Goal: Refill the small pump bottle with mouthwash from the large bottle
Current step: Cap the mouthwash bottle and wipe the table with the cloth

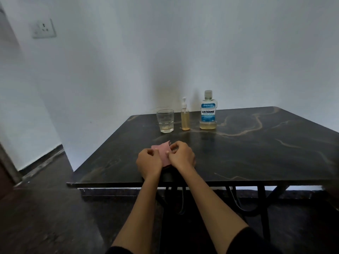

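The large mouthwash bottle (208, 110), capped and blue-labelled, stands at the back of the dark table (256, 153) with a little yellowish liquid at its bottom. Left of it stands the small pump bottle (185, 116), pump fitted, holding amber liquid. A pink cloth (163, 150) lies near the table's front. My left hand (148, 161) and my right hand (182, 154) both rest on the cloth with curled fingers pinching its edges, well in front of the bottles.
A clear drinking glass (165, 121) with a trace of liquid stands left of the pump bottle. The table stands against a white wall. A wall socket (44, 28) is at the upper left. Dark floor lies to the left.
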